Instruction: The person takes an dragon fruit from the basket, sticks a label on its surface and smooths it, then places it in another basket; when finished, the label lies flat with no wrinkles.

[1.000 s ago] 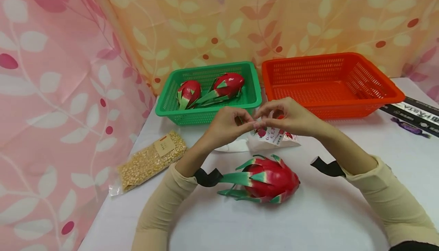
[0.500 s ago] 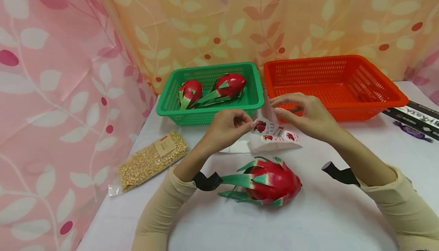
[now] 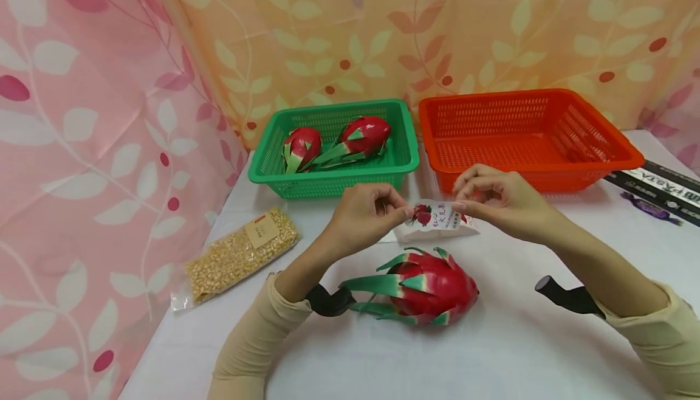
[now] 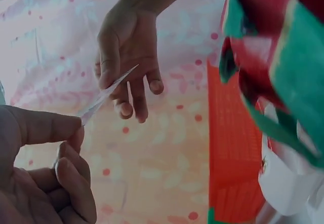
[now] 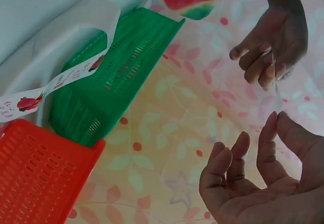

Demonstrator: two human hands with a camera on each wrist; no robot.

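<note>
Between both hands a clear-edged sticker (image 3: 435, 215) printed with a dragon fruit and characters is stretched above the table. My left hand (image 3: 365, 217) pinches its left edge with thumb and forefinger. At the opposite edge, my right hand (image 3: 505, 204) pinches it between thumb and index finger, the sticker (image 5: 276, 89) seen edge-on in the right wrist view. Behind it lies a curled strip of stickers (image 5: 76, 75), partly hidden in the head view. Nearer me, a red dragon fruit (image 3: 437, 287) with green scales rests on its side on the white table.
A green basket (image 3: 333, 184) with two dragon fruits stands at the back left. To its right is a red basket (image 3: 508, 180). A bag of corn kernels (image 3: 240, 257) lies at left. Black pasta packaging (image 3: 664, 184) and a purple wrapped item (image 3: 651, 206) lie at right.
The hands were together, then the right hand moved away while the left kept the sticker. Now the right hand has come back lower and grips the sticker's right edge.
</note>
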